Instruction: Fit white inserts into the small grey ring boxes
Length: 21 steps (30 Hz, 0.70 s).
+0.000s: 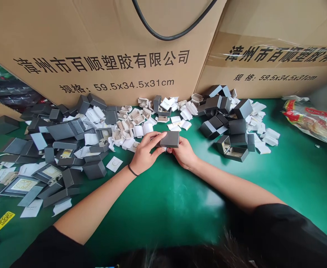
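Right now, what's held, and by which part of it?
A small dark grey box: left hand at its left end, right hand at its right.

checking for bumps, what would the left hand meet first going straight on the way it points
The left hand would first meet the dark box it holds; beyond, probably white papers, though depth is unclear.

Left carton (102, 44): 漳州市百顺塑胶有限公司 | 规格: 59.5x34.5x31cm | right carton (275, 70): 漳州市百顺塑胶有… | 规格: 59.5x34.5x31cm
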Tool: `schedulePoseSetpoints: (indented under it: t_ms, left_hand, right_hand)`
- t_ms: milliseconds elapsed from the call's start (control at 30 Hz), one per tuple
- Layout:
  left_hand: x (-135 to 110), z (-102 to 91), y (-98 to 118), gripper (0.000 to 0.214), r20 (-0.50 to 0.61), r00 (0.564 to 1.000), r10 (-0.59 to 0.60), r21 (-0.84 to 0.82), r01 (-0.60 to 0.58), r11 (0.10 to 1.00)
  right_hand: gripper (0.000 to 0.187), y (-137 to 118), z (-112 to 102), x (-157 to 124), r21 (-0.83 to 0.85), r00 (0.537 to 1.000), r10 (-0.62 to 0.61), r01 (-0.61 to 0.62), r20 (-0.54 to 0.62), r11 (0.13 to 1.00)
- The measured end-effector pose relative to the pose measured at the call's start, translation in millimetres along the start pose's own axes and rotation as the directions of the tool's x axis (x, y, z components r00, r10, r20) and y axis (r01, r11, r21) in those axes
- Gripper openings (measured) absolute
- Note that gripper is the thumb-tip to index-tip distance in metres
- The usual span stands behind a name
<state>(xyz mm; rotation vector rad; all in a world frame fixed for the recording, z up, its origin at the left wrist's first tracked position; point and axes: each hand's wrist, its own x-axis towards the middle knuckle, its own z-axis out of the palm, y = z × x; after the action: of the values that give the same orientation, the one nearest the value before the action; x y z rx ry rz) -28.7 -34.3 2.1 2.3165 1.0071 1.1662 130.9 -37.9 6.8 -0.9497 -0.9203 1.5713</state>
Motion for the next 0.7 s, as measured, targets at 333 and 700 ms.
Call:
schedulePoseSetpoints:
  t_ms: [333,700]
  left_hand:
    - [3,-2.4,4,0.043,-0.004,0.960,-0.280,-0.079,0.278,0.957]
    - [6,-5.1,0,0.047,-0.107,0.980,-0.170,-0.066,0.164,0.984]
  right_hand:
    - [0.030,-5,7,-1,0.105,0.994,0.089,-0.082,-0.062,0.991]
    - [0.032,-5,-7,11,-0.281,0.962,-0.102,0.175,0.255,0.944]
